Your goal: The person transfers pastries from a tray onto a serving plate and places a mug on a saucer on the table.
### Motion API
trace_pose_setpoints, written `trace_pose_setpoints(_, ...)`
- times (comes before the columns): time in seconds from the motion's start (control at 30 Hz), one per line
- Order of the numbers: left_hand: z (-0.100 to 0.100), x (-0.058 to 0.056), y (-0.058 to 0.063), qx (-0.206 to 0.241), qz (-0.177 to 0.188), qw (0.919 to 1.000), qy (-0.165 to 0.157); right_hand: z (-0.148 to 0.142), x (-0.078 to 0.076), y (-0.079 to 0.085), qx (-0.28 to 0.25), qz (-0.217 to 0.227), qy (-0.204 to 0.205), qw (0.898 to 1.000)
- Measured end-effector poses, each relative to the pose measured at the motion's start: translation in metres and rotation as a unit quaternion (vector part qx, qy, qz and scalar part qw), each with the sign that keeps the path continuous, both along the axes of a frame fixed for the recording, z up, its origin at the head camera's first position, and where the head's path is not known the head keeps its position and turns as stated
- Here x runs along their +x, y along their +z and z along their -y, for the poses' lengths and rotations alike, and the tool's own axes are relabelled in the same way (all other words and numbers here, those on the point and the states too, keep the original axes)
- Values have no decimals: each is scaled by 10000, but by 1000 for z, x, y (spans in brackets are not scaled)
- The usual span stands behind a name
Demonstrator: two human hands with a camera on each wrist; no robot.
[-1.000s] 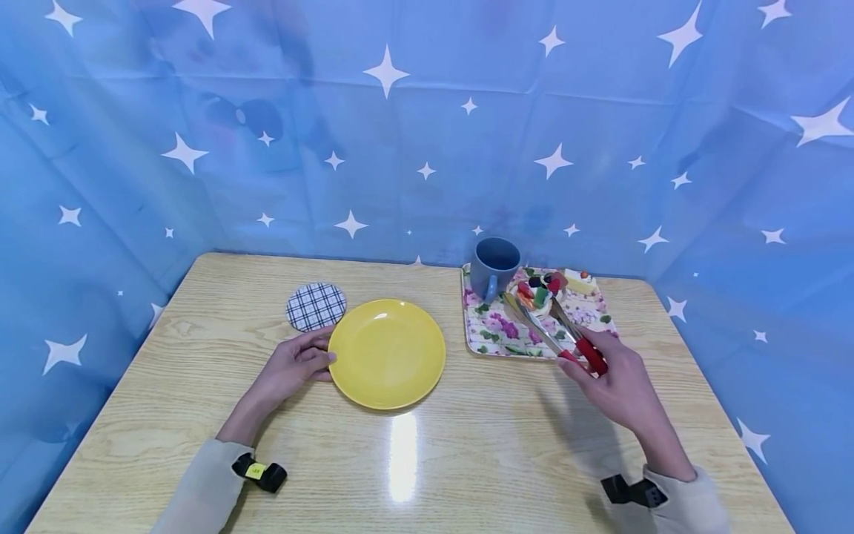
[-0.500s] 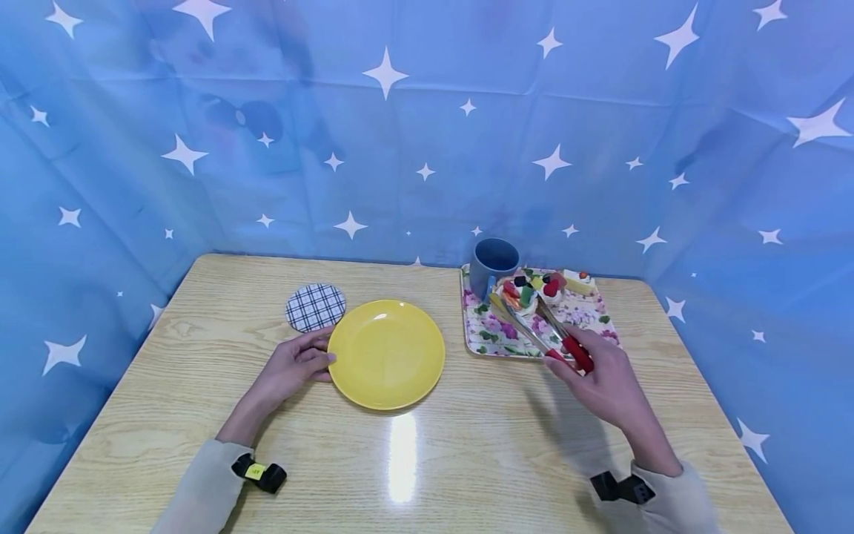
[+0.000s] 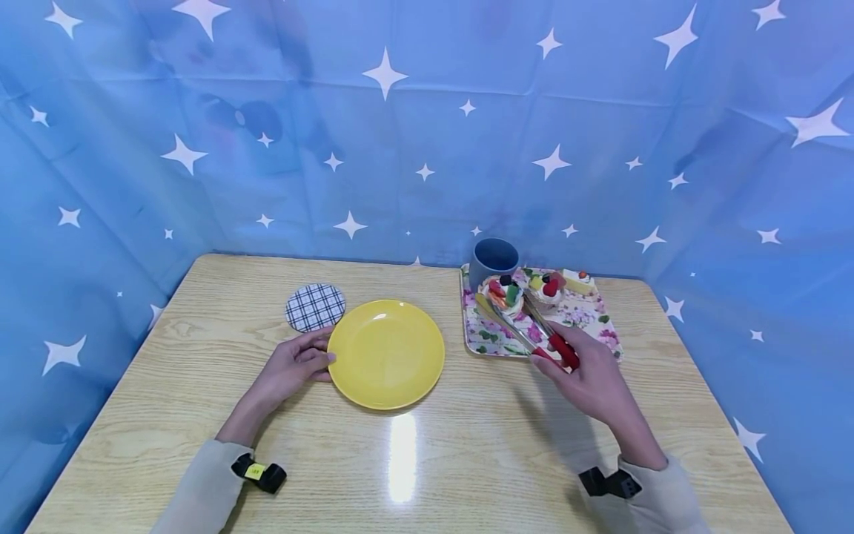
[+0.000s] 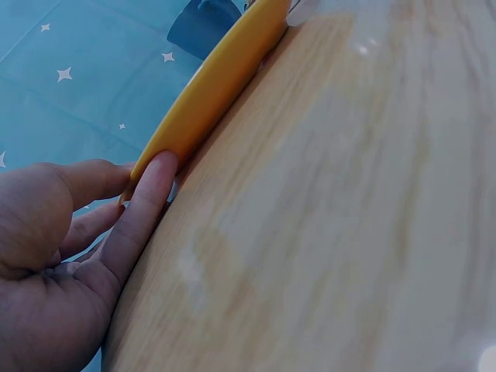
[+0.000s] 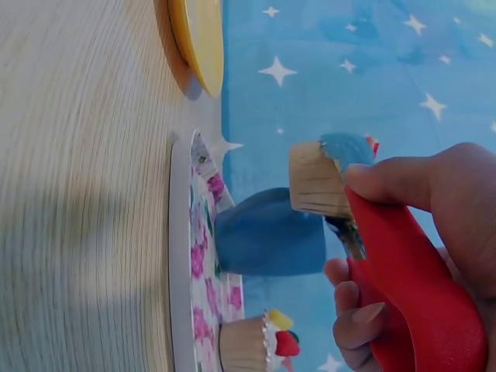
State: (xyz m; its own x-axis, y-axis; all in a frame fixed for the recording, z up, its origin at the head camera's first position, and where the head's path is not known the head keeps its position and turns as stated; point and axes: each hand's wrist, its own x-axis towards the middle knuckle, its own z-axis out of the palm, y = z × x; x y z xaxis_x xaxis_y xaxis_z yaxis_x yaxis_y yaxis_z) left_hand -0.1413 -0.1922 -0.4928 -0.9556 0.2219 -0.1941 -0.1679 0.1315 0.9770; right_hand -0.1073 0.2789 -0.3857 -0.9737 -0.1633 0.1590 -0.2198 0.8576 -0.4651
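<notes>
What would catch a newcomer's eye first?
Probably the yellow plate left of centre on the table, its rim held by the left hand. Then the red-handled tongs in the right hand, holding a fruit-topped cupcake above the floral tray. Behind hangs a starry blue backdrop.

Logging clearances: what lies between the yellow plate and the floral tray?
Only bare wooden tabletop lies between the yellow plate and the floral tray, in the head view.
</notes>
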Motion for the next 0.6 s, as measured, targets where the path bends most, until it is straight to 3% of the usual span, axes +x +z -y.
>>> trace_pose_setpoints(0.6, 0, 1, 1, 95, -4, 10000, -25, 19, -5, -4, -64, 307, 62, 9995)
